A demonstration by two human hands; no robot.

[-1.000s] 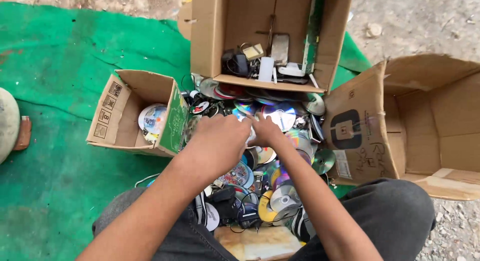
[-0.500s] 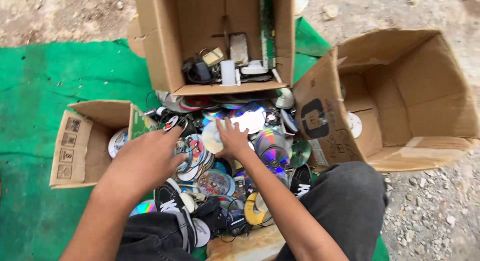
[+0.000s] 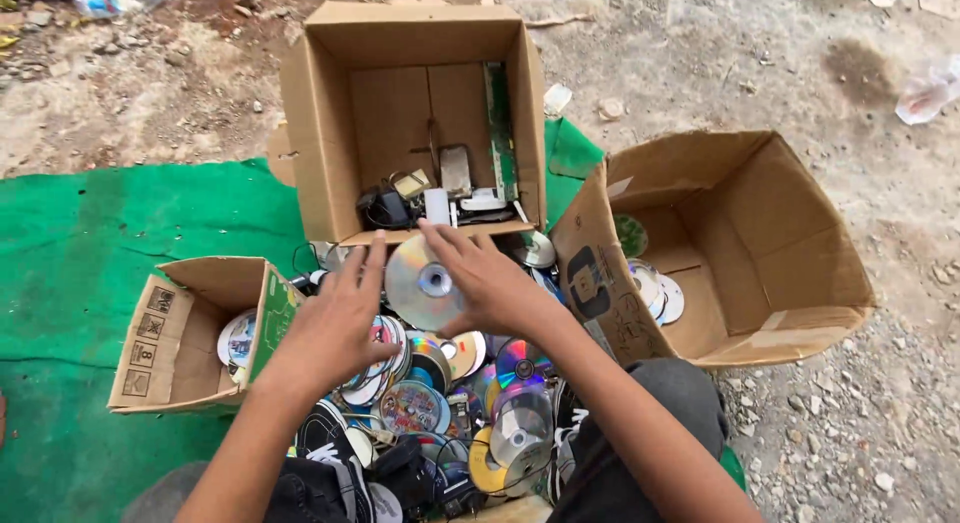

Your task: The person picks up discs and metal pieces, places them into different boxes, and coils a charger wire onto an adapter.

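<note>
Two hands over disc pile (image 3: 440, 403). Silver disc (image 3: 422, 283) lifted above pile, held between both: right hand (image 3: 490, 283) fingers spread across its right edge and top, left hand (image 3: 335, 323) fingers extended, tips at its left rim. Disc face tilted toward camera; round, no long axis. Right hand nearer. Open boxes: far box (image 3: 320, 163) just beyond, right box (image 3: 780, 243) close, left box (image 3: 180, 328) beside left wrist. Green mat (image 3: 130, 223) open leftward.
</note>
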